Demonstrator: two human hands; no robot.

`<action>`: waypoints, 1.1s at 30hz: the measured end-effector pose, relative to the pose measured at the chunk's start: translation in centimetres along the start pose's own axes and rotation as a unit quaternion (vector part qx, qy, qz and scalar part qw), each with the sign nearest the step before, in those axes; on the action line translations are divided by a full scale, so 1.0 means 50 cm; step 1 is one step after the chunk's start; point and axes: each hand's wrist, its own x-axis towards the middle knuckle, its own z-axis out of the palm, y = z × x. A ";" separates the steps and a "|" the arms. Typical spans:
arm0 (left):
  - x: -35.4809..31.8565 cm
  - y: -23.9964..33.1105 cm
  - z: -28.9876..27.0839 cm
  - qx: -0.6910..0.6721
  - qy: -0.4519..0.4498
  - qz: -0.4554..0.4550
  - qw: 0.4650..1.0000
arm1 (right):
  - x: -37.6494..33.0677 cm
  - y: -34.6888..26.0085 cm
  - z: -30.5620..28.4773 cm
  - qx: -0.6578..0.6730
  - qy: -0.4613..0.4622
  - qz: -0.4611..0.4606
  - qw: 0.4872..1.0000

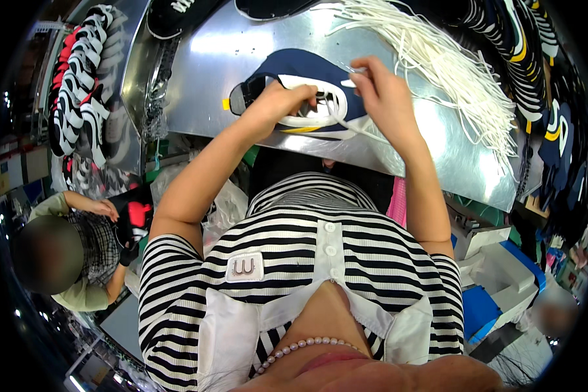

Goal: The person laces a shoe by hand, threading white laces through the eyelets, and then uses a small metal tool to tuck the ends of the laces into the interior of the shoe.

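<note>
metal tabletop point(242, 49): a shiny sheet surface running from the upper left to the right, its near edge just in front of the person's striped shirt. bundle of white laces point(451, 65): a loose fan of many strands spread over the right part of the tabletop, reaching toward its right edge. navy shoe point(294, 65): a dark blue upper with white trim and a yellow stripe low on its side, lying on its side at the middle of the tabletop, near the near edge; a small yellow tag shows at its left end. dark shoes point(170, 16): black, white-soled pieces lying at the far edge of the tabletop. left hand point(277, 104): resting on the shoe's opening, fingers curled down in a closed grip on the white trim, pinning the shoe against the tabletop. right hand point(382, 88): raised just right of the shoe, fingers pinched shut on a single white lace point(346, 121) that runs down from the fingertips across the shoe's side. co-worker's hand point(104, 209): at lower left, off the tabletop, beside a black and red shoe piece point(134, 222).
</note>
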 end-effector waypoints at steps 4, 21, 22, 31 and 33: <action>-0.005 0.010 0.026 0.052 0.040 0.002 0.998 | 0.006 0.075 0.092 0.121 0.060 -0.005 0.991; -0.142 0.141 -0.110 -0.460 -0.014 0.083 0.884 | 0.030 0.104 0.118 -0.052 0.133 0.006 0.990; -0.168 0.182 -0.143 -0.532 -0.042 0.178 0.827 | 0.033 0.107 0.119 -0.057 0.139 0.015 0.989; -0.099 0.033 0.007 0.429 0.101 0.363 0.821 | 0.046 0.110 0.097 0.173 0.165 0.045 0.970; -0.085 0.001 0.025 0.449 0.148 0.374 0.798 | 0.016 0.083 0.075 0.269 0.176 0.044 0.946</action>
